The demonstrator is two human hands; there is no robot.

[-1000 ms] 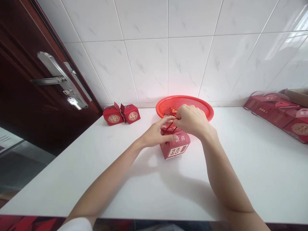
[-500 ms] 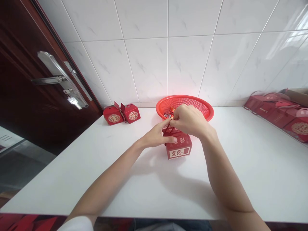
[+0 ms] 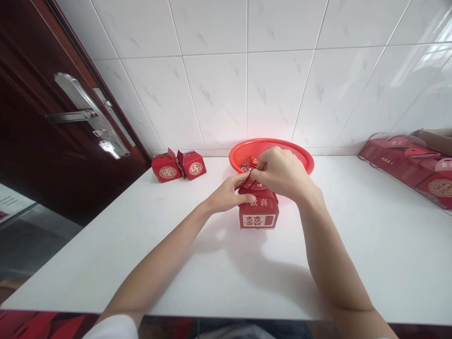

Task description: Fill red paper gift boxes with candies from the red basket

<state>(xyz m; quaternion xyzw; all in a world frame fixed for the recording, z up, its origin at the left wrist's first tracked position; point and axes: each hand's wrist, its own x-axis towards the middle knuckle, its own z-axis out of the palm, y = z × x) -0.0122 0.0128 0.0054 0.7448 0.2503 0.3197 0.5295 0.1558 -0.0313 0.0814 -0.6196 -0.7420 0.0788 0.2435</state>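
- Red box (image 3: 259,221) sits upright on the white table (image 3: 148,249), mid-table, in front of the red basket (image 3: 270,141). Printed end panel faces the person. Can't tell from here if box and basket touch.
- Right hand (image 3: 283,173): fingers curled in, pinching the dark red cord (image 3: 250,181) above the box top. Exact fingertip contact partly hidden.
- Left hand (image 3: 229,194): thumb laid on the box's sloped top panel, fingers reaching over toward the cord. Touching the box for sure; can't tell whether the fingers grasp anything.
- Cord runs from the box top up to the right hand's fingertips.
- Basket stands near the tiled wall (image 3: 215,103), with wrapped sweets (image 3: 253,161) inside. Right hand blocks part of my view in.
- Two more red boxes (image 3: 194,166) on the table, left of the basket, set close together, round gold emblems on their fronts.
- Row of red boxes (image 3: 406,165) along the far right, handles up, well apart from both hands.
- Dark red door (image 3: 28,165) on the left, keys (image 3: 108,148) hanging at the lock.
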